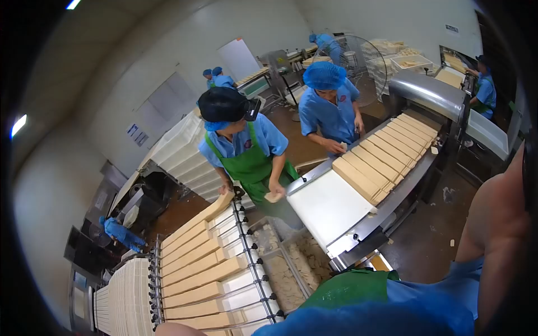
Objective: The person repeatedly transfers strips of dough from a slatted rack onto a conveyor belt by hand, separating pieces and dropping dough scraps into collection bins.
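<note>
My bare right arm (496, 224) is raised along the right edge, and its hand lies outside the picture. A small patch of skin (179, 330) shows at the bottom edge on the left; no fingers of my left hand can be made out. In front of me, long beige slabs (204, 271) lie side by side in the lanes of a slatted conveyor (246, 249). To the right, a white belt (319, 210) carries a row of beige blocks (386, 151). My green apron (347, 288) and blue sleeve (443, 291) fill the bottom.
Bins of beige scraps (305, 255) stand between the conveyors. A co-worker in a green apron (252, 151) touches a slab and holds a beige piece. Another co-worker (328, 106) leans beside the belt. A metal machine housing (428, 92) spans its far end. White crates (182, 157) are stacked behind.
</note>
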`<act>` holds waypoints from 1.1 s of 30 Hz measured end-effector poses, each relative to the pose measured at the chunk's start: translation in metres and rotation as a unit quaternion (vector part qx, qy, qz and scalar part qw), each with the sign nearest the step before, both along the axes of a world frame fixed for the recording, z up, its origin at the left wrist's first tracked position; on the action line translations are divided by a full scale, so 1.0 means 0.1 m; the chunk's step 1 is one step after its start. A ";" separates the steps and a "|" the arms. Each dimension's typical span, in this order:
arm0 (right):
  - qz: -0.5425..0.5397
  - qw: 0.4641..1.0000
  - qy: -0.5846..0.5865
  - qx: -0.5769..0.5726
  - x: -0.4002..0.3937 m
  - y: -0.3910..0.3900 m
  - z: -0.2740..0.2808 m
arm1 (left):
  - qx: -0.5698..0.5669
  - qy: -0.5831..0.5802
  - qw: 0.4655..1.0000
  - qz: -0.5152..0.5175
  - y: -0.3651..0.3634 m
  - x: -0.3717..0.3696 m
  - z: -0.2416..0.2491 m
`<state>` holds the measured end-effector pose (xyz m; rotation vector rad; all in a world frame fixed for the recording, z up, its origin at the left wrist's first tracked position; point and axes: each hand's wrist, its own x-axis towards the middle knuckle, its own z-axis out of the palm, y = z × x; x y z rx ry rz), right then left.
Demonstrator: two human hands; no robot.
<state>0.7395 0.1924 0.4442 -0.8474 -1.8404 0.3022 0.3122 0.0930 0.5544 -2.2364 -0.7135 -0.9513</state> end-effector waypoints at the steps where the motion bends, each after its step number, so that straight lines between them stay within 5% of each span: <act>1: -0.001 1.000 0.003 -0.004 0.00 0.03 -0.03 | 0.000 0.001 1.000 0.000 0.03 0.00 -0.01; 33: -0.015 1.000 -0.025 0.012 0.29 -0.06 -0.03 | 0.026 -0.040 0.998 -0.037 -0.07 0.10 -0.39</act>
